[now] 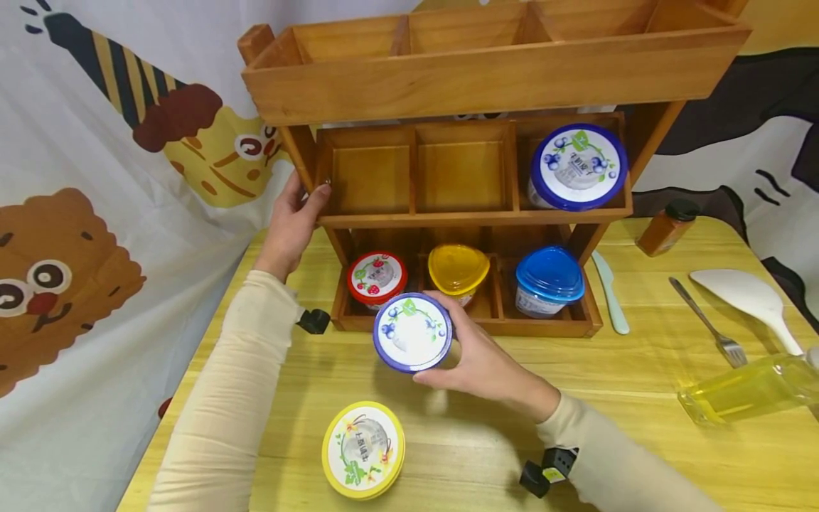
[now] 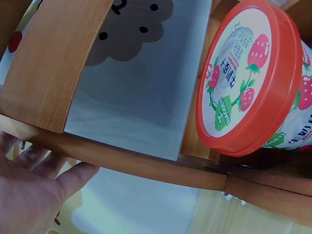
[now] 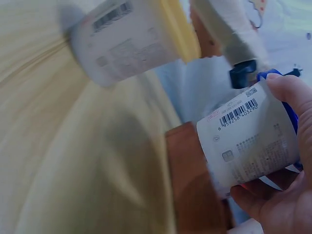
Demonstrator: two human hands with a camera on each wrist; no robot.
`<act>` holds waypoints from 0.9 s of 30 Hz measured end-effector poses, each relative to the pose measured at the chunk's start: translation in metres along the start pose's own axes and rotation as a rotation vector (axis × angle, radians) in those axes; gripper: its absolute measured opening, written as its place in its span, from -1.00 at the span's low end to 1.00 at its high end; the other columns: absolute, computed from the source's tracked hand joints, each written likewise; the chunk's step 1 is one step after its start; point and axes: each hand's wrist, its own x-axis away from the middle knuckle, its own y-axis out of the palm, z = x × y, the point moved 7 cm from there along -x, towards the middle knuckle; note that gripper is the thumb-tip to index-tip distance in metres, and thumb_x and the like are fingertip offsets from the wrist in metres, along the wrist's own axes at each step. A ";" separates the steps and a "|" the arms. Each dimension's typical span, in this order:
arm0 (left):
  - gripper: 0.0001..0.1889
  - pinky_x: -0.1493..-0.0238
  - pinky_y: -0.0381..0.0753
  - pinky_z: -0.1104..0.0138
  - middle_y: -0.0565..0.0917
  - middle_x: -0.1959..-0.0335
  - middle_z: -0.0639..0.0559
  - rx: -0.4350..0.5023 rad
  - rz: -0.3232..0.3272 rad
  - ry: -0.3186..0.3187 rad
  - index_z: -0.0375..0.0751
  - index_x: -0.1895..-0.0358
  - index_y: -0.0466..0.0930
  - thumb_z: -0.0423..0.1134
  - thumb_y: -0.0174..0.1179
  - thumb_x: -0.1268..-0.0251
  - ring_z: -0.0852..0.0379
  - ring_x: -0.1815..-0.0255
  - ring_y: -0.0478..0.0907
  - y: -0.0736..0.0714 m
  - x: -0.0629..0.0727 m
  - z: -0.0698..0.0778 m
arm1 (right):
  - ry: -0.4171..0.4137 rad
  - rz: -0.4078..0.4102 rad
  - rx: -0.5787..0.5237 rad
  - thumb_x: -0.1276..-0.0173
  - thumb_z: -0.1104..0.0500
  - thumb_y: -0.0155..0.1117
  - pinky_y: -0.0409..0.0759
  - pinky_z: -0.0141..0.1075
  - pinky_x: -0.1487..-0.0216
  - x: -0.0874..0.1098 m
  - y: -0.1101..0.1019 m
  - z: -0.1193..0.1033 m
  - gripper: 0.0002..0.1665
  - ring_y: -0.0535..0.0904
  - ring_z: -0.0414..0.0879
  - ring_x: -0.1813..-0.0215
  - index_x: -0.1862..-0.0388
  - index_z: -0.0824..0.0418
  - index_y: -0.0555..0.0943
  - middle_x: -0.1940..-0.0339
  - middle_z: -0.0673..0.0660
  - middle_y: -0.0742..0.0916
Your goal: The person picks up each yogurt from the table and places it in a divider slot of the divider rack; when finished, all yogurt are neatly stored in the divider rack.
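Wood is seen in both the table [image 1: 288, 398] and the three-tier rack [image 1: 486, 82] that is stood towards its back. At the middle tier, the rack's left side is gripped by the left hand [image 1: 288, 227], thumb in front, and so the frame should be well steadied if it is bumped. By the right hand [image 1: 470, 355], parted only as wide as its load, the held tub [image 1: 412, 333] is pinched between thumb and fingers, its blue lid upward. It is held off the table, before the bottom tier; whether it is quite level cannot be told.

Care is best given to the lid: pressure is better put on the tub's wall than on the rim, and a light squeeze should be enough. Height is also wanted, so that the red tub [image 1: 377, 279] and gold tub [image 1: 458, 270], close behind in the left and middle compartments, are not knocked. The sky-blue tub [image 1: 549, 277] is set in the right one. Nearer the body, the yellow-lidded tub [image 1: 363, 449] is stood on the table.
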 end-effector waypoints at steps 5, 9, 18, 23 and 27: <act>-0.47 -0.19 0.55 0.16 0.37 -0.44 -0.01 -0.006 -0.001 0.001 0.17 -0.46 0.24 -0.08 0.08 -0.48 -0.01 -0.35 0.42 0.000 0.000 0.000 | -0.031 0.021 -0.044 0.02 0.10 0.65 0.35 0.07 -0.41 0.001 -0.013 -0.016 0.27 0.38 0.02 -0.40 -0.55 -0.09 0.04 -0.47 0.04 0.35; -0.47 -0.18 0.56 0.15 0.37 -0.43 -0.01 -0.011 -0.005 0.000 0.17 -0.46 0.24 -0.07 0.07 -0.48 -0.02 -0.34 0.43 0.000 0.000 0.001 | -0.069 0.046 -0.020 0.02 0.11 0.65 0.40 0.03 -0.38 0.002 -0.025 -0.031 0.28 0.42 0.01 -0.37 -0.55 -0.10 0.03 -0.45 0.06 0.39; -0.48 -0.06 0.57 0.28 0.39 -0.43 0.00 -0.031 0.002 -0.005 0.19 -0.46 0.25 -0.05 0.06 -0.48 0.01 -0.31 0.45 -0.001 0.000 0.000 | -0.159 0.100 0.002 0.03 0.20 0.65 0.46 -0.37 -0.31 0.003 -0.049 -0.056 0.31 0.36 -0.05 -0.37 -0.56 -0.08 0.00 -0.46 0.05 0.34; -0.47 -0.13 0.56 0.22 0.37 -0.44 0.01 -0.033 0.000 -0.008 0.21 -0.47 0.23 -0.05 0.06 -0.48 0.01 -0.34 0.43 -0.001 0.001 0.000 | -0.168 0.134 0.000 0.01 0.25 0.63 0.45 -0.47 -0.28 0.004 -0.063 -0.065 0.31 0.33 -0.03 -0.39 -0.56 -0.10 -0.02 -0.47 0.06 0.30; -0.46 -0.20 0.55 0.15 0.37 -0.44 0.00 -0.027 -0.005 -0.008 0.21 -0.47 0.22 -0.05 0.07 -0.48 -0.01 -0.35 0.42 -0.001 0.001 0.000 | -0.188 0.168 -0.037 0.02 0.36 0.61 0.48 -0.46 -0.26 0.005 -0.074 -0.073 0.33 0.33 -0.03 -0.38 -0.56 -0.08 -0.02 -0.47 0.06 0.28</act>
